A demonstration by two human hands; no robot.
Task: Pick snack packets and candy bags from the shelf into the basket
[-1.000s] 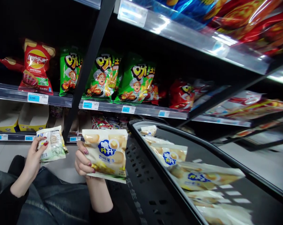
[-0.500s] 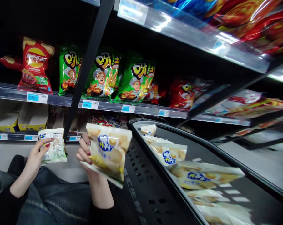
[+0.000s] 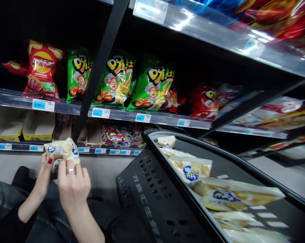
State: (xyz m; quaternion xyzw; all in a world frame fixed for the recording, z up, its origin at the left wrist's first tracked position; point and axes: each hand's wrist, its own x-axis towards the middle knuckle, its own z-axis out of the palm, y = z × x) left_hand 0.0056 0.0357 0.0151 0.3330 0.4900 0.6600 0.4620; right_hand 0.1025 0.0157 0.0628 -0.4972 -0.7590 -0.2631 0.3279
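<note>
Snack shelves: chip bags mid row, cartons & small pkts below

Mid shelf (image 3: 122, 115): red Lay's bag (image 3: 42, 72) upright toward L, then a green chip bag (image 3: 78, 79), black post (image 3: 98, 64), 2 more green bags (image 3: 152, 87) w/ cartoon chef. Further R, a red bag (image 3: 205, 103), slightly blurred. Blue-&-white price tags (image 3: 43, 105) along the edge; one reads 3.50. Btm shelf (image 3: 21, 146): yellow-fronted cartons (image 3: 38, 125) on L, small multicolour pkts (image 3: 114, 136) R of post. Upper shelf (image 3: 213, 39), R side: blue & red bags (image 3: 273, 20), blurry. Pale floor (image 3: 5, 165) below.
</note>
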